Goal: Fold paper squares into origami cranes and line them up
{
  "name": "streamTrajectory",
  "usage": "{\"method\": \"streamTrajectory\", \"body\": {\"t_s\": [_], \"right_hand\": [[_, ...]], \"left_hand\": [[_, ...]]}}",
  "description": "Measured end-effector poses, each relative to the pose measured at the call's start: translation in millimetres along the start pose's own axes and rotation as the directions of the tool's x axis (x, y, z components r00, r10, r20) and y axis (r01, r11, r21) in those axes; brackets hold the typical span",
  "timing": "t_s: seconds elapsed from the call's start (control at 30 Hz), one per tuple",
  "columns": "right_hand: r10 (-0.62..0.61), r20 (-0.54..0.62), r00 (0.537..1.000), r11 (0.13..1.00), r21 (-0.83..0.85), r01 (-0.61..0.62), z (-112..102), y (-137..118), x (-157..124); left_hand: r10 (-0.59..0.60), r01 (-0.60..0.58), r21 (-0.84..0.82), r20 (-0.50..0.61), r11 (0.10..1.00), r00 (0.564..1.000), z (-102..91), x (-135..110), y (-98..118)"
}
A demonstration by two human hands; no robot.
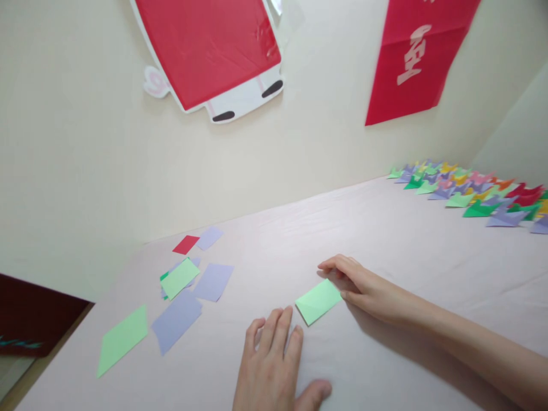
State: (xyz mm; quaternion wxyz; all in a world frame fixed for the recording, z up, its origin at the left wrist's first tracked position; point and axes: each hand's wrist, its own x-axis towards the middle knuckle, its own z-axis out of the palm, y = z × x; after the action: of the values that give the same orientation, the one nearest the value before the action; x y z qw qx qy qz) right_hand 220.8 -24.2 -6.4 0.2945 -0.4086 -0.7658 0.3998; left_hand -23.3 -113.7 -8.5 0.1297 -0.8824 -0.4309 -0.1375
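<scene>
A folded light green paper (318,301) lies flat on the pale pink table (385,240). My right hand (363,285) rests at its right edge, fingers curled and pressed together on the paper's corner. Just left of the paper and slightly nearer to me, my left hand (274,365) lies palm down on the table. Its fingers are stretched out, the fingertips close to the paper's lower corner.
Loose paper squares lie at the left: light green (123,338), lavender (176,319), lavender (213,281), a small stack topped with green (180,278), red (185,244). Several folded coloured paper figures (471,191) crowd the far right. Red posters hang on the wall (85,142).
</scene>
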Motion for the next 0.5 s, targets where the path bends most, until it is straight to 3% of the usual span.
{"method": "streamTrajectory", "body": {"t_s": [0.23,0.5], "right_hand": [[0.058,-0.051,0.997,0.998,0.028,-0.056,-1.6,-10.4,-2.8],[-0.036,-0.083,0.996,0.991,0.128,0.047,-0.4,-7.9,-5.9]], "left_hand": [[-0.232,0.229,-0.099,-0.024,0.968,0.972,-0.8,19.3,5.7],[-0.213,0.215,-0.087,0.030,0.973,0.977,3.1,60.7,11.0]]}}
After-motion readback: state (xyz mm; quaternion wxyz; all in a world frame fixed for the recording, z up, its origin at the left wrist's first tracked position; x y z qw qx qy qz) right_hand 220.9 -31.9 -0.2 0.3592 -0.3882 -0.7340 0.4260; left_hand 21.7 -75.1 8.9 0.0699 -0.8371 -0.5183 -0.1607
